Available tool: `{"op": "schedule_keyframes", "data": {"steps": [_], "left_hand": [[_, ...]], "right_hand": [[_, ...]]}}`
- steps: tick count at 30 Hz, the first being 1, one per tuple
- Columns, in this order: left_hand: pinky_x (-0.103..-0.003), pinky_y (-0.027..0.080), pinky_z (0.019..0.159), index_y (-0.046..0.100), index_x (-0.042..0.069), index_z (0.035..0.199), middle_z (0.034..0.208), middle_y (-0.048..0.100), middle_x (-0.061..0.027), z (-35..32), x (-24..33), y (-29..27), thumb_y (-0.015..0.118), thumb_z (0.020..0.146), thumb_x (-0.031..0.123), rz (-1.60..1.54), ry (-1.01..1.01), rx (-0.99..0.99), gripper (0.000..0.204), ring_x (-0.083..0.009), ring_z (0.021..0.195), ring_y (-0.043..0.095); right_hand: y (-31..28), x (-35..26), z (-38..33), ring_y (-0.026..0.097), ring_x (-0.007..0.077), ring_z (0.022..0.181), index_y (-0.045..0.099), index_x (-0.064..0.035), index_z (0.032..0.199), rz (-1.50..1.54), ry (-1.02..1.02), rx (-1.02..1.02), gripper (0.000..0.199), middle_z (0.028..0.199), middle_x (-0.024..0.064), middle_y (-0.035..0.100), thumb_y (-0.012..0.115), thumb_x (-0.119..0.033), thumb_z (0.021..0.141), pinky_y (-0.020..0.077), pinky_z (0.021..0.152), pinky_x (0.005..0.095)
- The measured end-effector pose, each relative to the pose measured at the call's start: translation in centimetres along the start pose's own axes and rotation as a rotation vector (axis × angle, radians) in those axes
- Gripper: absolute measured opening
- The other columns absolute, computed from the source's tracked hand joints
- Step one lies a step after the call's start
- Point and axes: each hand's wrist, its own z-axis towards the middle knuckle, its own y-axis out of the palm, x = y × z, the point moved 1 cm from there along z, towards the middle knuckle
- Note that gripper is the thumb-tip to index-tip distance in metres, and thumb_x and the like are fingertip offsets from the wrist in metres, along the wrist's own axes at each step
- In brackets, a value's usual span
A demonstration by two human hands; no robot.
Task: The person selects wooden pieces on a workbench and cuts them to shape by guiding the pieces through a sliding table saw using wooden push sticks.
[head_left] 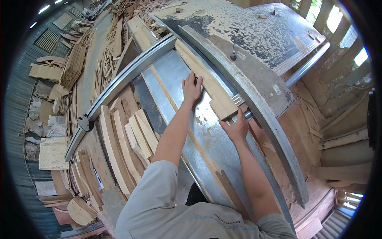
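A long pale wooden board [208, 77] lies lengthwise on the metal machine table [205, 119], alongside a raised metal rail [234, 73]. A wider block-like section of wood shows at its near end. My left hand [192, 89] is closed at the board's left edge, partway along, its fingers bent against the wood. At the near end, my right hand [237, 127] grips the corner between thumb and fingers. Part of the right fingers is hidden beside the wood.
A metal crossbar [131, 75] spans the table's far left. Curved wooden pieces [116, 149] lie on the left. A dusty dark tabletop [254, 36] with a standing metal bolt [233, 53] is beyond the rail. Scrap wood [105, 75] is heaped at the back left.
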Motion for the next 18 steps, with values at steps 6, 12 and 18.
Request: {"op": "schedule_keyframes", "data": {"steps": [6,12,18], "left_hand": [[-0.048,0.016,0.116,0.039,-0.002,0.143,0.142,0.047,-0.0227,-0.1,0.2,0.1,0.044,0.097,0.05,-0.036,0.002,0.005,0.07,-0.032,0.138,0.037],[-0.048,0.018,0.116,0.035,-0.004,0.143,0.141,0.046,-0.0247,-0.2,1.0,-0.4,0.049,0.095,0.048,-0.086,0.021,0.079,0.073,-0.0346,0.134,0.041],[-0.044,0.031,0.112,0.039,0.0,0.14,0.145,0.039,-0.0267,-2.1,0.9,-2.0,0.056,0.091,0.023,-0.184,0.271,0.191,0.056,-0.0424,0.133,0.038]], "right_hand": [[-0.6,-0.5,0.0,0.054,0.0377,0.116,0.042,0.005,0.133,-0.076,-0.033,0.038,0.095,0.124,0.0233,0.056,0.087,-0.039,0.062,0.0419,0.097,0.0461],[-0.9,-5.4,0.7,0.058,0.036,0.099,0.061,-0.0038,0.112,0.128,-0.483,0.258,0.046,0.104,0.0174,0.062,0.077,-0.027,0.076,0.0446,0.085,0.0444],[3.6,-6.5,3.8,0.061,0.0308,0.079,0.059,-0.0107,0.087,-0.192,-0.498,0.046,0.016,0.083,0.0107,0.059,0.066,-0.025,0.084,0.0484,0.066,0.0447]]}}
